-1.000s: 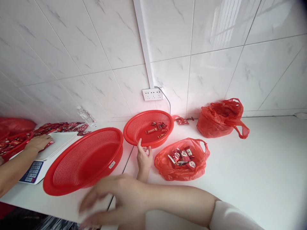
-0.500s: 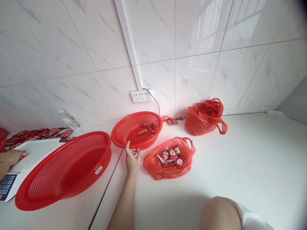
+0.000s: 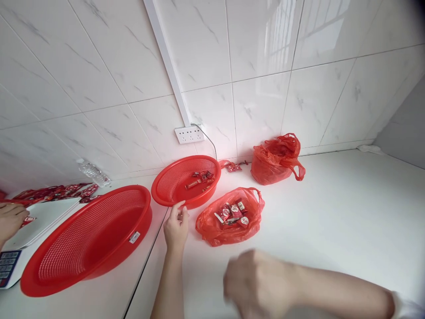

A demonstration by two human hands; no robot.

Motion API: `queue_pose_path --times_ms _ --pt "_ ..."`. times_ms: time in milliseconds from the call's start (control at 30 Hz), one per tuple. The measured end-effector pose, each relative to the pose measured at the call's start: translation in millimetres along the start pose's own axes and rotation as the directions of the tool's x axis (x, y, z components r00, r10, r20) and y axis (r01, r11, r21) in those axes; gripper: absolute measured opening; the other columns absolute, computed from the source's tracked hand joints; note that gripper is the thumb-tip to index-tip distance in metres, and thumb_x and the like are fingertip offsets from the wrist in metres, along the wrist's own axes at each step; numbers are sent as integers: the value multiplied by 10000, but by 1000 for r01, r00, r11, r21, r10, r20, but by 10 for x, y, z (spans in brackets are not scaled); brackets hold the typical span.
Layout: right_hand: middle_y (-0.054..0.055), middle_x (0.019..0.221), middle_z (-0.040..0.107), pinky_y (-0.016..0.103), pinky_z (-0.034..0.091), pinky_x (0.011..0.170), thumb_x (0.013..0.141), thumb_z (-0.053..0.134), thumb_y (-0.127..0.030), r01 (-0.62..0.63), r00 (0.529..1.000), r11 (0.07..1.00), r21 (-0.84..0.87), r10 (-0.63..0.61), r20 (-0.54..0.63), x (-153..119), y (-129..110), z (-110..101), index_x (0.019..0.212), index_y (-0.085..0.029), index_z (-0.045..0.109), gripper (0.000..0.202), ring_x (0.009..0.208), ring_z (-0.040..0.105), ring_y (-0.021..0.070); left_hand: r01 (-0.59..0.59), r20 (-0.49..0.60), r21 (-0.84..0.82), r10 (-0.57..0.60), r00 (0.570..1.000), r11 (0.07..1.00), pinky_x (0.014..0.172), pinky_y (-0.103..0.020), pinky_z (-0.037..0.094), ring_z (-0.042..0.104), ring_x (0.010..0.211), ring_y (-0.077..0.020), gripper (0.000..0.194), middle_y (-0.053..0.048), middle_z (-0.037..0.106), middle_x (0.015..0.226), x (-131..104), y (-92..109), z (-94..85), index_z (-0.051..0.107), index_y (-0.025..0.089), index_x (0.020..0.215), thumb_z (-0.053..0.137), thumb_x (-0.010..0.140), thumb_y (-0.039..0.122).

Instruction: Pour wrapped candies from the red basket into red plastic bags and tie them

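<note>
My left hand is just in front of the smaller red plastic basket, its fingers curled near the front rim. Whatever lies between thumb and fingers is too small to make out. Inside that basket sit several red-wrapped snacks. My right hand is bent over the white table, smeared by motion, its fingertips hidden. Beyond it, between both hands, stands an open red plastic bag with several small red and white packets in it.
A larger red basket stands at left. Another person's hand is over a white scale at far left. Behind lie many red packets and a clear bottle. A second red bag stands by the tiled wall.
My right hand has come into view, reaching left across the table from the lower right. My left hand has drawn slightly back, its fingers closer together. The view has shifted slightly.
</note>
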State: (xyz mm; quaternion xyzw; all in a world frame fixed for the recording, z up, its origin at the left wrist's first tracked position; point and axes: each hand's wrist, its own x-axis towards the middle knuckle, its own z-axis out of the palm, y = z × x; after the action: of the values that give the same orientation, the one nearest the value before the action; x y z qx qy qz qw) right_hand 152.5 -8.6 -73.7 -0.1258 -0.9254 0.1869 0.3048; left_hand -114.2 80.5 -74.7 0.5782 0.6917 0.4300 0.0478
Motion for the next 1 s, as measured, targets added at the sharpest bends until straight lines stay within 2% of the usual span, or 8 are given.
queue_pose_path --times_ms 67,167,300,367,500,667,800,1000 --pt "93 1180 627 368 526 904 881 439 -208 -206 969 976 -70 194 -155 -66 434 -205 1111 -280 604 292 1075 603 211 74 97 65 -80 992 995 711 -341 507 664 810 -224 360 -55 691 887 -118 -16 -50 615 233 1110 475 884 475" --pt "124 1400 456 492 415 1042 915 451 -258 -544 730 834 -90 418 -541 -389 939 -244 1215 -257 572 323 1296 450 261 103 161 115 -121 979 988 843 -432 512 587 1115 -302 435 -115 647 1167 -369 -150 12 607 227 1145 477 861 531" --pt "94 1586 172 543 299 1123 912 499 -459 -722 521 671 170 688 -504 -641 1262 -98 1372 -290 481 491 1457 195 298 62 189 93 -79 979 994 1042 -523 384 484 1258 -321 436 -133 565 1316 -638 -340 239 615 210 1092 451 862 543" --pt "94 1569 236 532 261 1147 907 499 -495 -710 531 666 228 719 -449 -609 1320 -63 1369 -289 497 506 1462 185 289 16 212 90 -35 977 996 1047 -526 365 485 1244 -328 369 -128 564 1306 -668 -374 321 620 210 952 480 845 534" --pt "121 1490 395 520 251 1161 889 539 -469 -639 650 742 202 661 -375 -520 1347 -45 1440 -243 406 610 1421 298 281 -24 241 -28 30 970 999 795 -330 488 598 917 -224 306 -49 629 916 -602 -346 352 501 221 710 493 849 493" --pt "88 1580 238 520 219 1180 921 500 -438 -617 611 734 284 674 -416 -554 1281 -3 1532 -253 156 726 1458 211 258 131 204 -76 -113 972 988 519 -209 356 431 569 -119 367 40 427 618 -560 -325 312 385 217 640 520 827 502" --pt "45 1611 130 520 182 1192 937 480 -394 -563 620 774 290 627 -472 -522 1151 9 1540 -278 75 736 1478 125 256 246 196 -249 -200 960 937 546 -205 368 429 571 -111 375 46 417 604 -540 -355 296 397 212 639 542 816 508" --pt "59 1602 162 556 213 1173 950 447 -365 -553 606 760 341 648 -462 -510 1043 49 1536 -287 83 694 1474 143 265 351 145 -429 -320 936 832 720 -260 466 578 724 -160 306 8 566 711 -500 -392 273 506 204 712 607 792 481"
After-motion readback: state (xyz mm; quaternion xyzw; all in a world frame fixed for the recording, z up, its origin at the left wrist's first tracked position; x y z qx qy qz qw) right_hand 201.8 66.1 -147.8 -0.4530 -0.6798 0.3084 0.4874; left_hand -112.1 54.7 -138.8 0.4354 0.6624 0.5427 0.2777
